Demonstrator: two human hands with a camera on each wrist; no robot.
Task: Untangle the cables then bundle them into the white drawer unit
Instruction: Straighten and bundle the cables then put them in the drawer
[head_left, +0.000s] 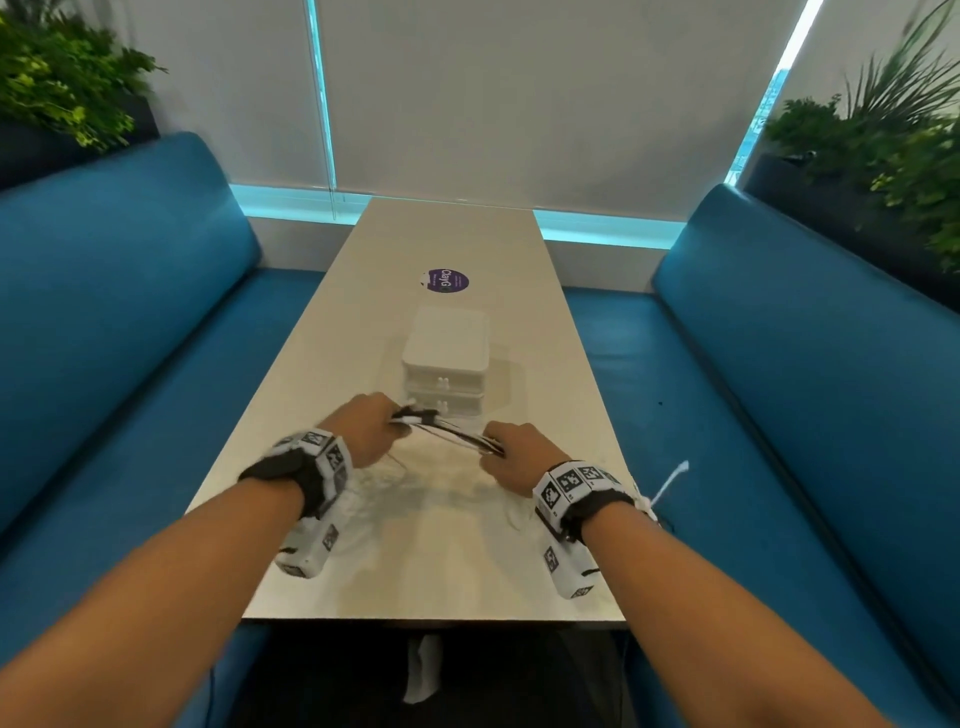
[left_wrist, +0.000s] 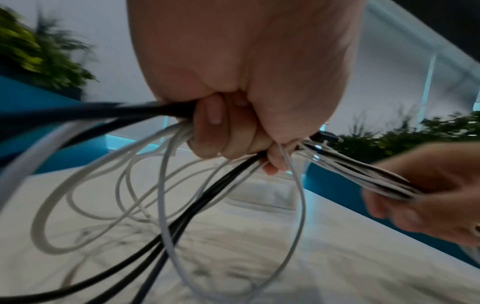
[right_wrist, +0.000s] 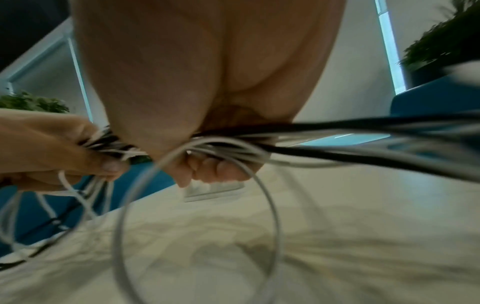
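Observation:
A bunch of black and white cables (head_left: 451, 432) stretches between my two hands above the table. My left hand (head_left: 363, 431) grips one end in a fist, and white and black loops (left_wrist: 166, 195) hang below it. My right hand (head_left: 511, 452) grips the other end, with a white loop (right_wrist: 197, 216) dangling under it. The white drawer unit (head_left: 445, 364) stands just beyond my hands, its two drawers closed. In the left wrist view the cables (left_wrist: 363, 174) run from my left hand (left_wrist: 233, 127) to my right hand (left_wrist: 428, 195).
The long beige table (head_left: 447, 239) carries a purple round sticker (head_left: 443, 280) behind the drawer unit. Blue benches (head_left: 119, 338) flank the table on both sides. A white cable end (head_left: 670, 480) hangs off the table's right edge. Plants (head_left: 883, 145) stand behind the benches.

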